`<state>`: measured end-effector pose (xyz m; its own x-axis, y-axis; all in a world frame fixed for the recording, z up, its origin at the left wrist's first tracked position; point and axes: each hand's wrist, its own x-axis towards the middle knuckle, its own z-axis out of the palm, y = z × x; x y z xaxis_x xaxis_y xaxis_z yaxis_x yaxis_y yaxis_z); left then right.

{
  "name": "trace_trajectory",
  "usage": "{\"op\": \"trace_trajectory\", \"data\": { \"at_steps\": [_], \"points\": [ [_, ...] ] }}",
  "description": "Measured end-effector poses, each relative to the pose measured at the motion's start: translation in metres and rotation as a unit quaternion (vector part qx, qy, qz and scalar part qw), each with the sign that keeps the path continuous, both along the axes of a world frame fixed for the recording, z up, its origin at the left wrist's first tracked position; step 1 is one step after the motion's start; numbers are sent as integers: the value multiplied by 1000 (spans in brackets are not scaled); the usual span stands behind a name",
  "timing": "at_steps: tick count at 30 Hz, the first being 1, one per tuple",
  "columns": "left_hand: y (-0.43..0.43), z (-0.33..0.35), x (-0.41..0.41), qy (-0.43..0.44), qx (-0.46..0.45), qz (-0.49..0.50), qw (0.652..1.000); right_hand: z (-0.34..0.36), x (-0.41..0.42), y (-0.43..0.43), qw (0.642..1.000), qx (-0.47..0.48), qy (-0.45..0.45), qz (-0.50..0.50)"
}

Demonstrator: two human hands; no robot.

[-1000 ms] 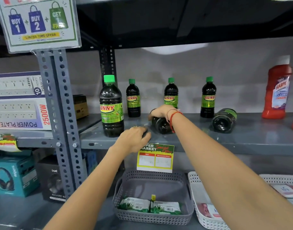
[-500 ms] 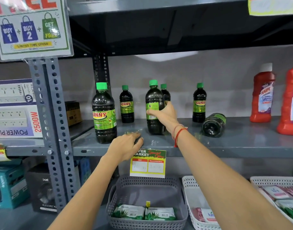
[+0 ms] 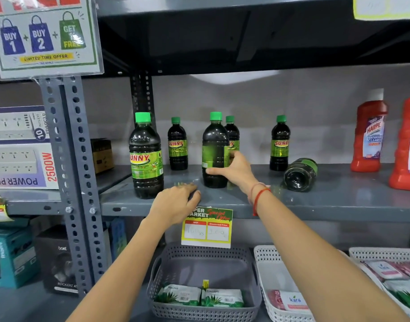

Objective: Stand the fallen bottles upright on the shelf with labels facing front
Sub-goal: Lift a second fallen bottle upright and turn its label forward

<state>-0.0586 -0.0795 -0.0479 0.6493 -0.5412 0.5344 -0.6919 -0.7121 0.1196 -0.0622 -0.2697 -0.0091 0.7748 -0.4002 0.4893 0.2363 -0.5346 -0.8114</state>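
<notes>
Right hand (image 3: 234, 171) clamped on the upright bottle (image 3: 215, 151), label turned leftward rather than front; fallen bottle (image 3: 300, 174) lying just right of that wrist on the shelf (image 3: 338, 201), base toward the viewer; left hand (image 3: 176, 202) flat, holding nothing, farther off.

The grey metal shelf (image 3: 338, 201) is carrying six dark Sunny bottles with green caps. The big one (image 3: 146, 156) is standing at front left, three smaller ones (image 3: 177, 145) (image 3: 233, 135) (image 3: 279, 145) are standing along the back, and one (image 3: 300, 174) is lying on its side, base toward me. I am gripping the upright bottle (image 3: 214, 149) with my right hand (image 3: 236, 170), its label turned sideways, while my left hand (image 3: 176, 203) is resting on the front edge. Two red Harpic bottles (image 3: 368, 133) are standing at the right.
</notes>
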Motion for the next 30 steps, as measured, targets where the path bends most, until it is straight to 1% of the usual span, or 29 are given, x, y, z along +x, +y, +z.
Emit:
{"op": "trace_trajectory", "data": {
  "at_steps": [2, 3, 4, 5, 7, 9, 10, 12, 14, 16, 17, 18, 19, 21, 23, 24, 25, 27, 28, 29, 30],
  "points": [
    [-1, 0, 0, 1, 1, 6, 1000, -1, 4, 12, 996, -44, -6, -74],
    [-1, 0, 0, 3, 2, 9, 1000, 0, 5, 14, 997, -32, 8, -69],
    [-1, 0, 0, 3, 4, 10, 1000, 2, 4, 14, 999, 14, 30, -26],
    [-2, 0, 0, 3, 5, 10, 1000, 5, 3, 11, 995, 78, 56, 39],
    [-1, 0, -1, 0, 4, 7, 1000, 8, 0, -2, 965, 174, 101, 170],
    [-1, 0, -1, -3, 2, 1, 1000, 9, -1, -13, 944, 200, 121, 234],
    [-1, 0, -2, -4, 1, -1, 1000, 8, 0, -16, 942, 196, 122, 242],
    [-1, 0, -2, -7, -1, -3, 1000, 8, 3, -15, 960, 144, 113, 211],
    [-1, -1, 0, -12, -1, -3, 1000, 5, 7, -3, 988, 53, 87, 113],
    [-1, -1, 1, -16, -1, 0, 1000, -1, 13, 8, 998, -10, 53, 15],
    [-1, -2, 1, -18, -4, 0, 1000, -4, 15, 11, 998, -13, 56, 7],
    [-1, -3, 1, -24, -7, -1, 1000, -5, 15, 10, 997, 7, 70, 32],
    [-1, -4, 1, -33, -13, -1, 999, -5, 15, 8, 992, 47, 89, 77],
    [-1, -6, 0, -54, -29, -2, 998, -1, 11, -2, 969, 133, 121, 169],
    [-1, -7, -1, -65, -39, 1, 997, 0, 11, -10, 955, 171, 126, 205],
    [-1, -7, -1, -66, -40, 2, 997, -1, 10, -11, 959, 162, 120, 198],
    [-1, -7, -1, -66, -41, 1, 997, -1, 10, -8, 971, 132, 113, 167],
    [-1, -7, -1, -63, -40, 2, 997, -3, 10, 3, 992, 42, 97, 72],
    [-1, -7, 0, -63, -38, 3, 997, -4, 11, 9, 996, 14, 88, 26],
    [-1, -7, 0, -63, -36, 3, 997, -6, 12, 14, 997, 7, 83, 1],
    [-1, -8, 0, -64, -36, 3, 997, -7, 12, 16, 996, 11, 84, 3]
  ]
}}
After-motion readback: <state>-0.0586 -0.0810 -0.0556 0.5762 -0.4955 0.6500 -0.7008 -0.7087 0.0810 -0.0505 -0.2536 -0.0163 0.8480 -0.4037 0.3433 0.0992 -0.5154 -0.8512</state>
